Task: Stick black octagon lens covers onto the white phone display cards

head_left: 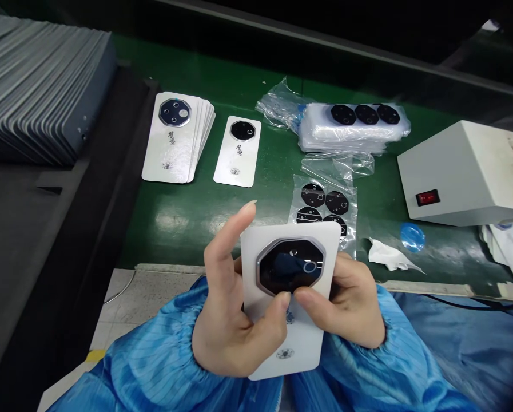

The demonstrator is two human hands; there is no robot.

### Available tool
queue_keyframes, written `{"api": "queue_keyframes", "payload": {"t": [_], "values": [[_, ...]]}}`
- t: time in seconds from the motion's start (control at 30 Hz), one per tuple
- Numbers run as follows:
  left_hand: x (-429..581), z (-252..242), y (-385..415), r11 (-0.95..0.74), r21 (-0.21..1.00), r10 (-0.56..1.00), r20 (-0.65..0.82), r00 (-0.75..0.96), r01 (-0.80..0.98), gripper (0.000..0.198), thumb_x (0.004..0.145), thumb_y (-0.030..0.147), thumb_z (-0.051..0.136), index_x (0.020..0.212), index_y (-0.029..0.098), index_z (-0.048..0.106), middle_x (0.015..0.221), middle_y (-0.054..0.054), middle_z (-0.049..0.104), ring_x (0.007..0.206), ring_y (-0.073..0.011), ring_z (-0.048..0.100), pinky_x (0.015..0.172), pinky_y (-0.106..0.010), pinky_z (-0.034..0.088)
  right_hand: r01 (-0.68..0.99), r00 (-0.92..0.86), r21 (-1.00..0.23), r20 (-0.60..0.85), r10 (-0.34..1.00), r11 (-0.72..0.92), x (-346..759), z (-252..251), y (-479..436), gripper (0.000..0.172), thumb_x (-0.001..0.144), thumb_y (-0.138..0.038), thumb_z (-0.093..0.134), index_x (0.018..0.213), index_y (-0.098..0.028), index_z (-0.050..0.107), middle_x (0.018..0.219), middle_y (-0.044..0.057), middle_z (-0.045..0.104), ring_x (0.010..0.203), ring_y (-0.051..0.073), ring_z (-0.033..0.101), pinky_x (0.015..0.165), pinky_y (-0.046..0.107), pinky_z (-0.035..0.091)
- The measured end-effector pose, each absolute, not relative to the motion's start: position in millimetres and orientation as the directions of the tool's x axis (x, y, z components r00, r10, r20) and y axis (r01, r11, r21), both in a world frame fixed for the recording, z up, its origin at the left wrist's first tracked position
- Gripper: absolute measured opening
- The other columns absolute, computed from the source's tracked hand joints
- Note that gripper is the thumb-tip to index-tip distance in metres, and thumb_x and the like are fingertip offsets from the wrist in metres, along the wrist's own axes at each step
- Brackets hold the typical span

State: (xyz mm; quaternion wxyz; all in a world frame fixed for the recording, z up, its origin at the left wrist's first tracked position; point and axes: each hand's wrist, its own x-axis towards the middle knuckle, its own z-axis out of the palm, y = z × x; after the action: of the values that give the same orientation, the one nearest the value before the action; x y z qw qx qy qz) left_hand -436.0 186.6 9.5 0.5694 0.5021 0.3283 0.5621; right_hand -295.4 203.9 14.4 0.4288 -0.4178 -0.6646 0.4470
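Observation:
Both hands hold a white phone back cover (297, 355) upright near the bench's front edge, its printed face toward me. A glossy black octagonal camera lens cover (282, 269) with a silver rim sits in its upper part. My left hand (234, 320) grips the cover from the left, thumb at the lower rim of the lens cover and index finger raised away. From the right, my right hand (350, 303) presses its thumb beside the other thumb at that rim. Its other fingers are bent behind the cover, partly hidden. Behind it lies a clear bag of black octagonal lens pieces (337, 203), partly covered.
Fanned phone back covers (166, 151) and a single cover (238, 163) lie on the green bench (187, 229). A pile of clear bags (342, 129) bears three lens pieces. Right are a white box with a red switch (453, 177) and crumpled tissue (389, 256); left, grey panels (37, 86).

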Motion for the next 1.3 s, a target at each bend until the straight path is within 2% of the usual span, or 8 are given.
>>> {"api": "queue_keyframes", "payload": {"t": [0.3,0.5,0.67,0.8,0.93,1.07,1.17,1.3], "values": [[-434.8,9.8,184.1,-0.097,0.947,0.980,0.144,0.137,-0.306,0.072,0.073,0.007,0.054,0.130,0.041,0.028,0.081,0.004,0.059,0.064,-0.0162,0.057,0.061,-0.034,0.052,0.157,-0.296,-0.950,0.215,0.931,0.269,-294.7,12.8,203.1,0.013,0.070,-0.017,0.060,0.060,-0.017,0.053,0.049,-0.004,0.049,0.043,0.007,0.043,0.039,0.017,0.037],[-435.7,9.6,183.7,-0.071,0.946,0.984,0.120,0.135,-0.317,0.066,0.075,0.011,0.054,0.130,0.039,0.031,0.085,0.001,0.060,0.065,-0.0177,0.057,0.060,-0.037,0.054,0.136,-0.302,-0.960,0.195,0.933,0.244,-294.1,12.3,203.0,0.013,0.071,-0.015,0.058,0.061,-0.017,0.052,0.049,-0.004,0.047,0.043,0.006,0.042,0.039,0.016,0.035],[-438.3,9.1,183.5,-0.021,0.946,0.984,0.077,0.160,-0.324,0.065,0.077,0.013,0.055,0.130,0.038,0.030,0.091,0.002,0.059,0.072,-0.0172,0.059,0.068,-0.035,0.053,0.084,-0.324,-0.985,0.114,0.939,0.148,-290.9,7.8,199.2,0.013,0.077,-0.020,0.057,0.064,-0.017,0.054,0.053,-0.003,0.049,0.046,0.008,0.044,0.041,0.017,0.037],[-433.0,28.3,195.9,-0.041,0.952,0.979,0.099,0.178,-0.304,0.060,0.082,0.013,0.050,0.131,0.039,0.029,0.098,0.003,0.060,0.082,-0.0146,0.060,0.075,-0.028,0.051,0.029,-0.359,-0.999,0.025,0.933,0.038,-282.2,24.4,204.8,0.017,0.084,-0.030,0.051,0.074,-0.019,0.059,0.059,0.000,0.054,0.050,0.010,0.048,0.042,0.020,0.038],[-422.8,72.3,219.0,-0.128,0.931,0.928,0.234,0.291,-0.342,0.060,0.085,0.017,0.047,0.135,0.038,0.023,0.119,0.003,0.056,0.103,-0.0180,0.056,0.086,-0.028,0.048,0.021,-0.272,-0.982,0.173,0.947,0.186,-271.1,69.6,217.3,0.023,0.085,-0.037,0.049,0.075,-0.020,0.062,0.058,0.001,0.053,0.048,0.011,0.044,0.042,0.022,0.033],[-415.1,114.2,236.7,-0.182,0.900,0.862,0.340,0.376,-0.397,0.064,0.083,0.018,0.050,0.138,0.034,0.022,0.130,-0.002,0.050,0.105,-0.0194,0.057,0.085,-0.025,0.049,0.100,-0.162,-0.905,0.396,0.904,0.414,-263.4,111.1,223.7,0.032,0.084,-0.038,0.048,0.062,-0.018,0.059,0.051,0.002,0.044,0.048,0.011,0.038,0.043,0.025,0.030],[-411.6,130.3,241.5,-0.078,0.891,0.851,0.293,0.436,-0.447,0.063,0.079,0.023,0.057,0.135,0.031,0.028,0.120,-0.004,0.058,0.095,-0.0183,0.061,0.073,-0.021,0.051,0.130,-0.080,-0.856,0.493,0.866,0.500,-261.4,122.5,223.1,0.036,0.082,-0.041,0.050,0.056,-0.017,0.056,0.050,0.002,0.042,0.049,0.012,0.038,0.045,0.025,0.032],[-411.0,132.1,237.4,0.109,0.926,0.868,0.088,0.488,-0.361,0.052,0.071,0.037,0.065,0.120,0.023,0.050,0.108,-0.005,0.064,0.094,-0.0218,0.061,0.066,-0.021,0.050,0.084,0.079,-0.905,0.423,0.903,0.416,-262.7,119.5,218.2,0.038,0.074,-0.050,0.057,0.057,-0.016,0.061,0.054,0.003,0.048,0.055,0.014,0.043,0.050,0.027,0.036]]}}
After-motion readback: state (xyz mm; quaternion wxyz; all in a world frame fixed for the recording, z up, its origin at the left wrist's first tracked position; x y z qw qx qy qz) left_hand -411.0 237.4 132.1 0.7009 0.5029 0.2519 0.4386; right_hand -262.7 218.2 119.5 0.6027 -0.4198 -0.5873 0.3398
